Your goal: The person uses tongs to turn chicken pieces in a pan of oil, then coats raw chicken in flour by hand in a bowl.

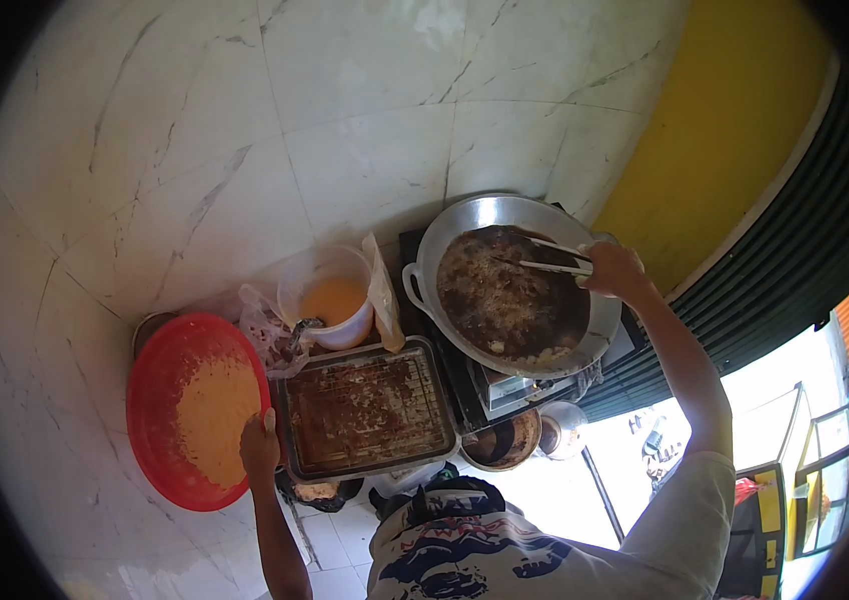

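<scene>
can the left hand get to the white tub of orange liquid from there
Probably yes: the left hand is nearby, on the red basin, and the white tub looks open on top, though a crumpled plastic bag crowds its near side.

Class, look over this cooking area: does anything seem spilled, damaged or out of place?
The metal tray between the red bowl and the pan looks odd: its inside is blotched brown, perhaps with old residue. No clear spill shows.

red basin (149, 410) with pale-orange mix (216, 420), tongs (556, 268) over bubbling liquid (504, 300) in wok (599, 345)
</scene>
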Motion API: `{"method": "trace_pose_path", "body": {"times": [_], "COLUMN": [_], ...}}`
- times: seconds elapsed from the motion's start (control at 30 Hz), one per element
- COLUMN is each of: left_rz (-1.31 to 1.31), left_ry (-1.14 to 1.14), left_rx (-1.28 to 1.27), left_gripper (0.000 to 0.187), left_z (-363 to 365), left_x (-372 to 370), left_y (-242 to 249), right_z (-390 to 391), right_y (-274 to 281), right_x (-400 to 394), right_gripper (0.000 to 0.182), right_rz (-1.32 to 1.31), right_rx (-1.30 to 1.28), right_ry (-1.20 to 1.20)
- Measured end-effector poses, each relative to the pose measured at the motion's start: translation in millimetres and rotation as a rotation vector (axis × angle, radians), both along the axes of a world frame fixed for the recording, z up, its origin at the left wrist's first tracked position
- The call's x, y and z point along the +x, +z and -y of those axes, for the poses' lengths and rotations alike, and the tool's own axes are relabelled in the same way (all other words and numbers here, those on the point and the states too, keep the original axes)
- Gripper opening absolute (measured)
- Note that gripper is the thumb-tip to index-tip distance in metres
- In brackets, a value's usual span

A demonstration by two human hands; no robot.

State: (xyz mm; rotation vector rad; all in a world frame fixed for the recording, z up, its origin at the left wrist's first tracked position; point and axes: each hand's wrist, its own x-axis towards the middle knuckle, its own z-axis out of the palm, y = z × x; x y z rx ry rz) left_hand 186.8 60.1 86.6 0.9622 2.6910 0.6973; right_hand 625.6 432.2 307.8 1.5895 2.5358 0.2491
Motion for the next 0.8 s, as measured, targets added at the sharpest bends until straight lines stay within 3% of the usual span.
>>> {"method": "trace_pose_path", "body": {"times": [0.27,0.8], "left_rz": [-0.065,-0.034], "left_ry": [-0.005,0.003], "left_rx": [0.018,0.018], "left_gripper": [0.060,0.058], "left_z": [0,-1], "left_x": [1,1], "left_y": [-3,-2], "right_z": [-38,-6], "right_y": [-35,-3], "right_x": [-26,-6], "right_gripper": [0.040,0.031], "right_rz": [0.084,0.172], "right_rx": [-0.046,0.131], "right_ry": [-0.061,-0.021]}}
